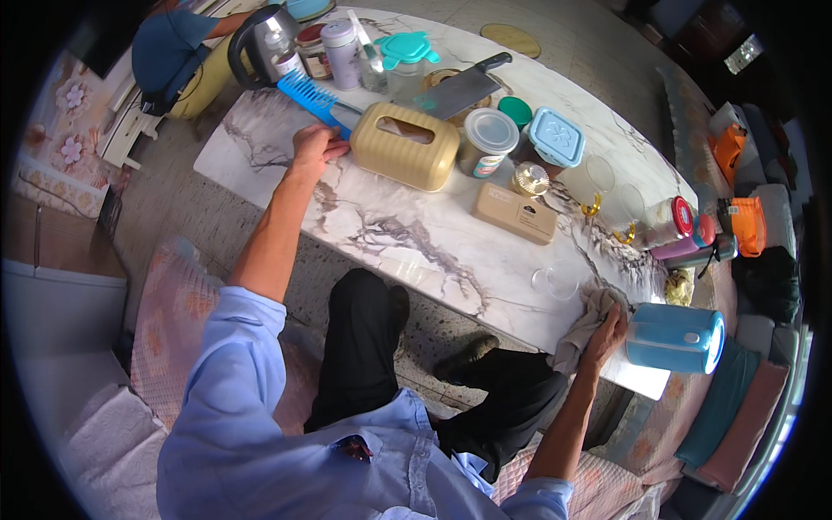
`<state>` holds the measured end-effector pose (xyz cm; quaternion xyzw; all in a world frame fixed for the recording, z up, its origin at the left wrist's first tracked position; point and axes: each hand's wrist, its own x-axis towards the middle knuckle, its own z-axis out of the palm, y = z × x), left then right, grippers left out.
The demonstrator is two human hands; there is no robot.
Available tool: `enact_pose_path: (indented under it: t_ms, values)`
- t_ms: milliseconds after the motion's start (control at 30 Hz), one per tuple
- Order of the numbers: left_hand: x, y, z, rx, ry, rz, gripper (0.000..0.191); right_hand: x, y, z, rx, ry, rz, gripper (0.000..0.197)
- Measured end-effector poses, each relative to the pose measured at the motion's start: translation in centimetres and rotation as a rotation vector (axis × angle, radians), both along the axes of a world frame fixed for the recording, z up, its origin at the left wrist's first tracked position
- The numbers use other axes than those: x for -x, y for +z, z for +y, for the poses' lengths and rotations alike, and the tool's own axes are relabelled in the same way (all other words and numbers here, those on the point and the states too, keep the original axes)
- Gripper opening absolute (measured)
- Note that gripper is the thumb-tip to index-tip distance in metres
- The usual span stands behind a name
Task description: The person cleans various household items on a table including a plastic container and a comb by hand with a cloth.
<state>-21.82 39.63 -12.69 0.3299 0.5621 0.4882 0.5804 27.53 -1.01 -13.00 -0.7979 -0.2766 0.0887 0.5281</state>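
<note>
My left hand (318, 148) has its fingers at the end of a blue wide-toothed comb (309, 94), beside a ribbed beige tissue box (404, 153); whether it grips the comb is unclear. At the table's right end, my right hand (608, 331) holds a crumpled greyish cloth (580, 331) at the edge of the marble-patterned table (390, 227). Directly right of that hand stands a blue cylindrical container (673, 338). A flat brown case (515, 213) and a clear round glass or lid (557, 281) lie between the hands.
Along the far side stand an electric kettle (268, 45), jars, a lilac tumbler (341, 55), a cleaver (465, 88), a lidded plastic tub (487, 143) and a blue-lidded container (557, 136). Glass cups with gold handles (590, 207) and a red-lidded jar (669, 221) are at right. Another person (172, 49) is at upper left.
</note>
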Motion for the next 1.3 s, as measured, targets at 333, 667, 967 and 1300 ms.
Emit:
enact_pose_path:
  t_ms: [333, 667, 967, 1300]
  values:
    - [-0.1, 0.1, 0.2, -0.059, -0.002, -0.025, 0.01, 0.4, 0.2, 0.4, -0.032, -0.034, -0.05, 0.042]
    - [0.1, -0.5, 0.9, -0.047, -0.024, -0.026, 0.007, 1.0, 0.5, 0.7, -0.051, -0.049, 0.002, 0.041]
    - [1.6, -2.7, 2.2, -0.092, -0.052, -0.039, 0.01, 0.4, -0.2, 0.7, -0.058, -0.042, 0.016, 0.039]
    - [3.7, -0.3, -3.4, -0.089, -0.151, 0.092, 0.024, 0.6, -0.2, 0.7, -0.146, -0.047, -0.002, 0.039]
